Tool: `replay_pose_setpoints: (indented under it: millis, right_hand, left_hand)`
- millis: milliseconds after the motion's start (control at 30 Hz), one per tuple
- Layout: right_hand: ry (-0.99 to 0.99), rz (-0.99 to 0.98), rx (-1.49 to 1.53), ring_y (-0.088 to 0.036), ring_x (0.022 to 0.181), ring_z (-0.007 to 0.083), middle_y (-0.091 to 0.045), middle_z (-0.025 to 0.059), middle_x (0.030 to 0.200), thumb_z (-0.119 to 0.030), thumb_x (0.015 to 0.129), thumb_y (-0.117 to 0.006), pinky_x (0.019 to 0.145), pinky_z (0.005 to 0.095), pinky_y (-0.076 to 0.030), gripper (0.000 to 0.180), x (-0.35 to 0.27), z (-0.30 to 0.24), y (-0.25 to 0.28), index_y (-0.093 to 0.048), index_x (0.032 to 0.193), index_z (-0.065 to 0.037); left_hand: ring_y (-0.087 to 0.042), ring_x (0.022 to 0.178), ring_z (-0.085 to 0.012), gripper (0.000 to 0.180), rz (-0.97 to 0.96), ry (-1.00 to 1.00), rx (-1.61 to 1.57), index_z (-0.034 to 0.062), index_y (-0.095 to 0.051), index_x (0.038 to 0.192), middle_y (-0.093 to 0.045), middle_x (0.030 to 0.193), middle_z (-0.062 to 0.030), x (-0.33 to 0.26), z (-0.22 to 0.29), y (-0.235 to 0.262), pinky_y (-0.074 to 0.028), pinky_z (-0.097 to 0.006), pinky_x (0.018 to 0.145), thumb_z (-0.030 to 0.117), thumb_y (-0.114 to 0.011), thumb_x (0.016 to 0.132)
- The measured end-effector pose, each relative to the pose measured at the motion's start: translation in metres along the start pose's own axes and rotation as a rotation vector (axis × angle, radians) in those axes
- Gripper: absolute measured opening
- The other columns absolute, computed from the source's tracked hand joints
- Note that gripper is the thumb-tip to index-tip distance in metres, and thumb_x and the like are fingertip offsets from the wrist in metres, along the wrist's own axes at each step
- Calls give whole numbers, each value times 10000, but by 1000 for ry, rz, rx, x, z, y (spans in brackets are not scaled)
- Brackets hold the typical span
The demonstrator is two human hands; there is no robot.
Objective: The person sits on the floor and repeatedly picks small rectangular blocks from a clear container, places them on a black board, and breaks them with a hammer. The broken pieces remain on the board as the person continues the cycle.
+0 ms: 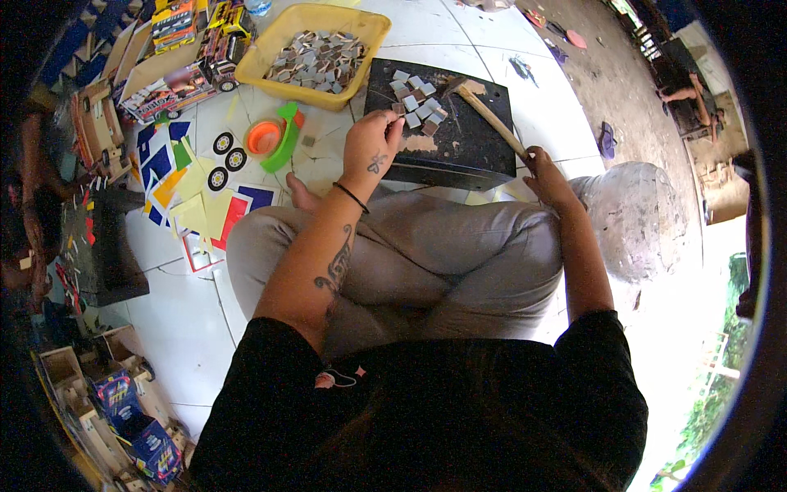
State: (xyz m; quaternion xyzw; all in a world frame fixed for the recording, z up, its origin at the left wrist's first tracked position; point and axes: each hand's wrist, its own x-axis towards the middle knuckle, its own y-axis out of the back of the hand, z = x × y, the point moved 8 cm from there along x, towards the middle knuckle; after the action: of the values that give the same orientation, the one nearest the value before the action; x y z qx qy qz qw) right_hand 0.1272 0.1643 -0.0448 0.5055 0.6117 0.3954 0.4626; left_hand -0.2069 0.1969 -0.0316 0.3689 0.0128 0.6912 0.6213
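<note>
My right hand point(547, 178) is closed round the end of a hammer's wooden handle. The hammer point(490, 120) slants across a low black box point(459, 170), its head resting near the small pieces on top. My left hand point(373, 143) is pinched shut over the box's left edge. Its fingertips are beside a brownish square piece, and whatever they hold is too small to make out. Several small grey-and-brown square pieces point(426, 109) lie loosely on the box top. Beyond my left hand, a yellow plastic basin point(250, 72) holds a heap of similar squares.
Left of my knee lie coloured sticker sheets point(193, 209), black toy wheels point(218, 179), an orange bowl point(264, 138) and a green curved piece point(284, 148). Wooden toy trucks point(168, 92) stand farther left. A stuffed whitish sack point(635, 217) sits by my right knee. Another person is at the left edge.
</note>
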Motion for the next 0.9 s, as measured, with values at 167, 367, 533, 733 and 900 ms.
replay_pose_setpoints:
  millis: [167, 367, 533, 733, 900]
  right_hand:
    - [226, 256, 160, -613, 895, 350, -595, 225, 1020, -40, 870, -557, 780, 410, -476, 326, -27, -37, 43, -443, 1175, -36]
    - [204, 157, 287, -622, 920, 390, -633, 236, 985, -93, 916, -498, 751, 429, -492, 458, -101, -117, 48, -402, 1362, -123]
    - [228, 257, 173, -638, 807, 357, -608, 187, 1004, -52, 883, -509, 662, 435, -521, 569, -137, -157, 47, -362, 1404, -228]
    - [164, 236, 179, -634, 826, 354, -606, 182, 1015, -51, 874, -521, 685, 435, -524, 571, -142, -161, 44, -373, 1399, -219]
    - [215, 222, 197, -630, 860, 357, -606, 184, 1061, -49, 873, -525, 706, 437, -521, 565, -142, -160, 42, -381, 1394, -213]
  left_hand:
    - [-607, 710, -332, 149, 31, -104, 45, 15, -643, 834, -634, 790, -156, -2, 8, 3, -477, -392, 653, 162, -625, 846]
    - [-589, 721, -345, 152, 30, -121, 53, 10, -619, 815, -605, 770, -151, -6, 7, 0, -470, -402, 663, 156, -604, 857]
    - [-578, 725, -342, 136, 45, -161, 56, -6, -617, 826, -588, 766, -154, -8, 10, 0, -471, -406, 667, 125, -592, 851]
    - [-575, 739, -334, 130, 35, -170, 105, -11, -617, 828, -581, 766, -150, -8, 8, -3, -471, -405, 675, 113, -587, 851]
    - [-570, 735, -334, 131, 57, -161, 102, -9, -612, 822, -575, 761, -147, -10, 7, -4, -468, -407, 676, 117, -588, 851]
